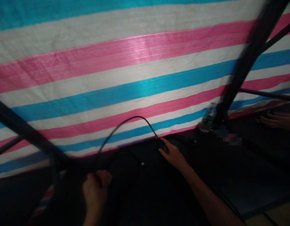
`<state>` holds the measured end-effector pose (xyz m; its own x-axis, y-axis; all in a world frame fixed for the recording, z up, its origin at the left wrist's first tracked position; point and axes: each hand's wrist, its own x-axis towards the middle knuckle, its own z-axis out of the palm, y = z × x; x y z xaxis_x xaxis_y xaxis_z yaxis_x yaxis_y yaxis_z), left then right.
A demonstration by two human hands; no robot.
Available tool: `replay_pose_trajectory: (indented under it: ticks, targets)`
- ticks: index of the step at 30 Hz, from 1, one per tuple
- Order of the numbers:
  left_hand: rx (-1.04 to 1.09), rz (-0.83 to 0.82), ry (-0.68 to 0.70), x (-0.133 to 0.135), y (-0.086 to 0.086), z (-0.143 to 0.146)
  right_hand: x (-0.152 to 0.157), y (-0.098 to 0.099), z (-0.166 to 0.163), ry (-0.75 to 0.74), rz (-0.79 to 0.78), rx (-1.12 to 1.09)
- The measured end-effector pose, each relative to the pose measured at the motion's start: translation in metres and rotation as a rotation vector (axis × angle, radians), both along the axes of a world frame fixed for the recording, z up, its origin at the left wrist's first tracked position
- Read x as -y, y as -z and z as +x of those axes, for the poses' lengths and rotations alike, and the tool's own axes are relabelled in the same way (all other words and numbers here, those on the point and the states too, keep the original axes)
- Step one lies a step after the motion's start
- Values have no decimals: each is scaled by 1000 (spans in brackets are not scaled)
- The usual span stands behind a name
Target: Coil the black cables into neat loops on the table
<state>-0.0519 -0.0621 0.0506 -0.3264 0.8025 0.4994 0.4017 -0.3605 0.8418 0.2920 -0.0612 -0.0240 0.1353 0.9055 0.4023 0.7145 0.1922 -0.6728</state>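
Note:
A thin black cable (138,117) arches up between my two hands. My left hand (95,186) is closed around its lower left end, with the fingers curled. At the other end of the arch, my right hand (174,154) has its thumb and fingers around the cable, beside a loose coil of black cable (180,137) on the dark surface. Between my hands lies another loop of cable (122,153), close to a small pale plug (142,163). Deep shadow hides much of the cable below my hands.
A tarp (145,84) with pink, blue and white stripes hangs in front. Dark frame bars slant at left (29,128) and right (246,67). A clear plastic bottle (207,120) stands by the right bar. Another person's hand (278,120) rests at far right.

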Motion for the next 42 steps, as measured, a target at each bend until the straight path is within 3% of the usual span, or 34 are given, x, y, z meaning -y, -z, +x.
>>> replay_pose_trajectory:
  ticks: [1, 4, 8, 12, 15, 17, 21, 27, 35, 42]
  targets:
    - [168, -42, 153, -2, 3, 20, -1, 1, -3, -33, -40, -12]
    - [319, -94, 348, -7, 4, 71, -3, -3, -4, -66, -57, -44]
    - [596, -146, 652, -15, 16, 113, -2, -15, -9, -14, 16, -31]
    - [467, -89, 542, -16, 53, 127, 9, -17, -35, -59, -129, 90]
    - [144, 74, 539, -11, 78, 124, 18, -12, -53, -210, -191, 88]
    - [-74, 219, 576, -7, 84, 121, 22, -9, -61, -324, -201, 32]
    - [-425, 386, 590, -4, 77, 124, 24, 0, -68, -444, -224, -70]
    - [-685, 501, 382, -9, 70, 130, 22, 10, -66, -402, -182, 96]
    - [-853, 481, 327, -18, 59, 123, 25, 2, -56, -454, -12, 196]
    - [-1032, 422, 393, -25, 54, 114, 20, -4, -40, -349, -40, 131]
